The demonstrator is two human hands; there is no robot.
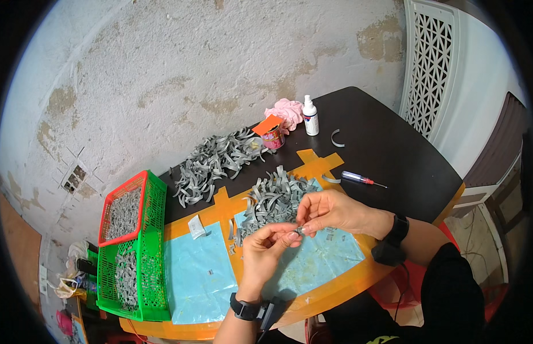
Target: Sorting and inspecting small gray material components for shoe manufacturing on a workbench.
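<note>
Over the blue sheet, the fingertips of my left hand and my right hand meet. Between them they pinch a small grey piece; its exact kind is mostly hidden by the fingers. Just beyond my hands lies a heap of grey curved strips. Several tiny pieces lie on the sheet beside my right hand. A screwdriver with a clear handle and red collar rests on the dark tabletop, to the right of the heap.
Farther back stands a bigger pile of curved strips. Green and red baskets full of grey parts sit at the left edge. By the wall are a tin, a pink cloth and a white spray bottle. Orange tape borders the sheets.
</note>
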